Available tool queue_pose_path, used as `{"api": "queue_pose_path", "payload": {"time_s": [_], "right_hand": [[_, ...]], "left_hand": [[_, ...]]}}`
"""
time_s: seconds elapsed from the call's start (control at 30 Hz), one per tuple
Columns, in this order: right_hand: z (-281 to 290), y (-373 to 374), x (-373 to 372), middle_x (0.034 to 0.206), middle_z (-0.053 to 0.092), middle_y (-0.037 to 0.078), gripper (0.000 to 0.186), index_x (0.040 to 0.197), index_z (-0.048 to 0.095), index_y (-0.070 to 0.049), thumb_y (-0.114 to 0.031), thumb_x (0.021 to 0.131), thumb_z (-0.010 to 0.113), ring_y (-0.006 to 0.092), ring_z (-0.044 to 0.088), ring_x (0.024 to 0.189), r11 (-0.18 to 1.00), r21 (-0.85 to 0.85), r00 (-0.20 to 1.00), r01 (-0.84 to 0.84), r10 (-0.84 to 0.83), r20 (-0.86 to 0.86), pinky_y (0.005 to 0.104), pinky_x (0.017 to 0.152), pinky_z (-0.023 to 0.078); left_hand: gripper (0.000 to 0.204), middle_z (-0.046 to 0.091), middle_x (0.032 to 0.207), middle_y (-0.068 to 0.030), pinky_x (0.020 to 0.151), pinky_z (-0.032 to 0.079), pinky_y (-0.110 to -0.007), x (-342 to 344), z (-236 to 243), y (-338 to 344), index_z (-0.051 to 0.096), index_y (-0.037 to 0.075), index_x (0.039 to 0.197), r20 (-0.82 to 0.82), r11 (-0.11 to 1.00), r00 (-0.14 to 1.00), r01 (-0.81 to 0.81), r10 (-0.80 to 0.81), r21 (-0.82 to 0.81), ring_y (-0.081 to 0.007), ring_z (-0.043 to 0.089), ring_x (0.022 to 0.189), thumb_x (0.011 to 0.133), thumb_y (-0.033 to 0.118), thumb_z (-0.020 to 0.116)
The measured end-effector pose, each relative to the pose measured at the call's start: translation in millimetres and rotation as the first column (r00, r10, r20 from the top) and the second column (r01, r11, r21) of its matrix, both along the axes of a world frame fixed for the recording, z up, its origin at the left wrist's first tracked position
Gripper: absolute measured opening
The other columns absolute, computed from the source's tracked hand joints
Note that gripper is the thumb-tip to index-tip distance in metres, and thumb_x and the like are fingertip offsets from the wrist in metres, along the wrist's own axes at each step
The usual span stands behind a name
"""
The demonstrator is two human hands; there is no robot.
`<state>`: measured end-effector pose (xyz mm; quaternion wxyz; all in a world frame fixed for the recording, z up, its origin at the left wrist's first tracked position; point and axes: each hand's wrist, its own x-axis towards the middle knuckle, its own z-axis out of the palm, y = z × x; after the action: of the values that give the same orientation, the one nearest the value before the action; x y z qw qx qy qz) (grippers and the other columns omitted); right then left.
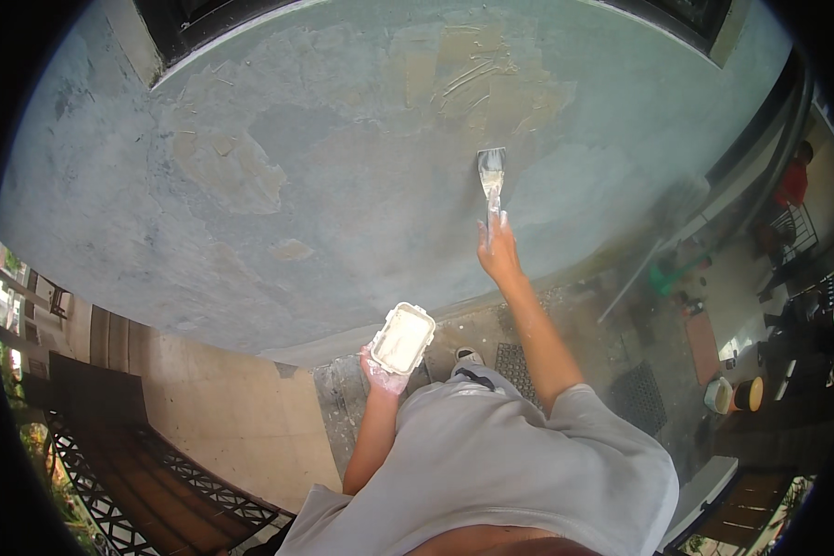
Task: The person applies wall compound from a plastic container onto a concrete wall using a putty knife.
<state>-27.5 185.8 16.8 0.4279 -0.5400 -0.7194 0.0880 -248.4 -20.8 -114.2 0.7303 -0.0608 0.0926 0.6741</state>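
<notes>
My right hand [498, 250] is closed round the handle of a putty knife [492, 173], its blade up against the grey-green wall [361, 176]. Pale putty coats the lower part of the blade. Low in front of my body, my left hand [385, 375] grips a small white plastic tub [404, 340] with creamy putty inside; white smears cover the fingers. Above the blade, a wet-looking beige patch [477, 79] with ridges marks the wall. A second beige patch [227, 167] lies farther left, with a smaller one [292, 249] below it.
Dark window frames [195, 28] cut into the wall's top. To the right stand a pale bucket [717, 396] and an orange one [749, 394]. Dark mats [639, 398] lie on the floor. A metal bench [148, 482] is at lower left; a person in red [794, 181] is far right.
</notes>
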Motion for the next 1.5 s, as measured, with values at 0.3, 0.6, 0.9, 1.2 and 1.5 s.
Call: {"api": "queue_pose_path", "payload": {"time_s": [0.3,0.6,0.9,1.2,1.5], "right_hand": [[115.8,28.8,-19.7,0.099,0.05,0.027,0.068,0.156,0.02,-0.017,-0.008,0.097,0.053,0.0489,0.058,0.082,0.978,0.208,0.999,-0.033,0.04,-0.03,0.0518,0.071,0.049],[0.7,-5.7,-18.1,0.1,0.049,0.028,0.071,0.157,0.016,-0.019,-0.008,0.097,0.052,0.05,0.058,0.08,0.999,-0.011,0.999,-0.031,0.031,0.017,0.0531,0.069,0.049],[104.1,29.3,-39.7,0.099,0.05,0.027,0.067,0.155,0.021,-0.014,-0.008,0.097,0.054,0.048,0.056,0.081,0.979,0.195,0.997,-0.054,0.063,-0.044,0.0514,0.071,0.048],[-4.2,-21.4,-31.8,0.098,0.048,0.025,0.069,0.155,0.025,-0.016,-0.002,0.094,0.053,0.0463,0.056,0.078,0.999,0.015,0.998,-0.05,0.051,-0.039,0.0496,0.069,0.047],[114.9,10.1,-57.7,0.101,0.048,0.028,0.07,0.156,0.023,-0.019,-0.003,0.094,0.052,0.0487,0.057,0.086,0.998,0.018,0.997,-0.061,0.061,-0.047,0.0524,0.075,0.049]], "left_hand": [[0.083,0.043,0.149,-0.0221,0.106,0.042,-0.061,5.7,-1.3,5.6,0.04,0.004,0.148,-0.094,0.989,0.992,0.09,-0.08,0.114,-0.0446,0.045,0.134,0.08,0.051,0.053],[0.086,0.041,0.15,-0.0231,0.102,0.046,-0.061,8.3,-7.0,-2.9,0.039,0.004,0.148,-0.118,1.0,0.993,0.02,-0.019,0.003,-0.0464,0.045,0.133,0.079,0.054,0.054],[0.086,0.043,0.148,-0.0232,0.101,0.047,-0.062,9.5,-5.6,-3.0,0.041,0.004,0.147,-0.138,0.999,0.99,0.043,-0.044,-0.008,-0.0462,0.046,0.132,0.078,0.053,0.056],[0.084,0.044,0.148,-0.0219,0.104,0.043,-0.063,1.0,-12.0,-8.2,0.042,0.003,0.146,-0.044,1.0,0.999,0.019,-0.018,0.025,-0.0458,0.046,0.132,0.08,0.055,0.053],[0.081,0.045,0.147,-0.0226,0.101,0.046,-0.063,10.8,-4.5,5.4,0.044,0.004,0.145,0.004,0.999,0.999,0.042,-0.042,-0.014,-0.0462,0.048,0.131,0.079,0.05,0.054]]}}
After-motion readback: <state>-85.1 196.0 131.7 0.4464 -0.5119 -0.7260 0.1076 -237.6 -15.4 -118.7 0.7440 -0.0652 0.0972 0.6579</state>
